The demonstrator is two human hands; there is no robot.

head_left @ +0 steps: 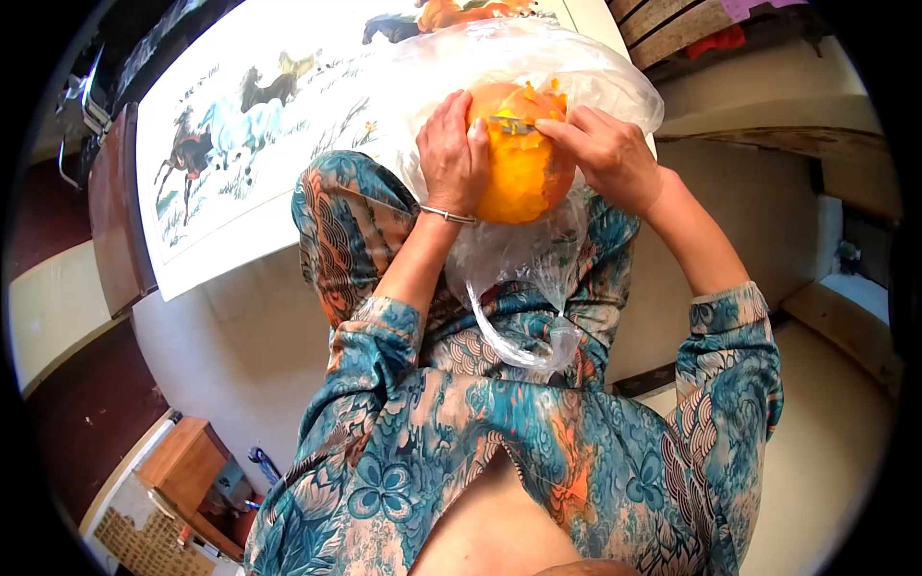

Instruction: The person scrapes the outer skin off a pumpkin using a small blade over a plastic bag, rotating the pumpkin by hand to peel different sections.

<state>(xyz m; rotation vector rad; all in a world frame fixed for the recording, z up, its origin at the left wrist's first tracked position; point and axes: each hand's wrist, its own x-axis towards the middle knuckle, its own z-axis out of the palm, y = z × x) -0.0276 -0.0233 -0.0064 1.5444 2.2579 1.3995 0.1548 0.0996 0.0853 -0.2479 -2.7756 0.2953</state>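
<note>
Holding a peeler (pixel 512 125) across the upper part of an orange pumpkin (pixel 523 187), the right hand (pixel 615 154) was closed, its thumb and fingers gathered at the tool's right end. The left hand (pixel 453 154) was clasped against the pumpkin's left side, with a metal bracelet (pixel 448 213) at that wrist. The pumpkin was located between the two hands, above the person's lap, near the edge of the table (pixel 206 264). Its lower front showed bare, bright orange flesh; duller skin was observed on the right side. Shreds of peel (pixel 528 96) were noted at and above the blade. A clear plastic bag (pixel 615 77) lay spread behind and around the pumpkin, a part of it hanging down over the patterned clothing (pixel 384 480). A picture of horses (pixel 240 125) covered the table to the left.
</note>
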